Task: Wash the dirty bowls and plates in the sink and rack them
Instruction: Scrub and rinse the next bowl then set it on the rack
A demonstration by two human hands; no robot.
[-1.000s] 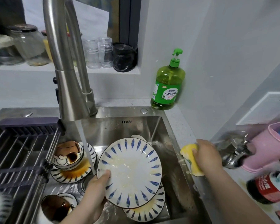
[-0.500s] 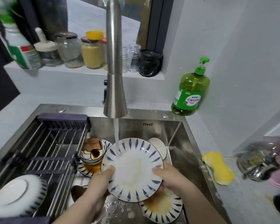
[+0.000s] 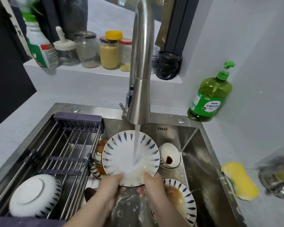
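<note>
plate (image 3: pixel 121 154): tilted under tap stream, above sink (image 3: pixel 203 161)
left hand (image 3: pixel 111 185): grips plate's near-left rim
right hand (image 3: pixel 152 183): grips near-right rim

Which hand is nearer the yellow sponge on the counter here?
Right. The right hand grips the plate's near rim, with the sponge off to its right; the left hand grips the same rim farther left.

"What was the sink (image 3: pixel 202 161) made of?"

"Brushed steel with a dull sheen, like the tap (image 3: pixel 140 95) and the rods of the rack (image 3: pixel 59 159)."

"And the plate (image 3: pixel 120 154)?"

"Glossy glazed ceramic, wet. The sponge (image 3: pixel 239 181) looked like porous foam, and the soap bottle (image 3: pixel 210 99) was shiny clear plastic."
</note>
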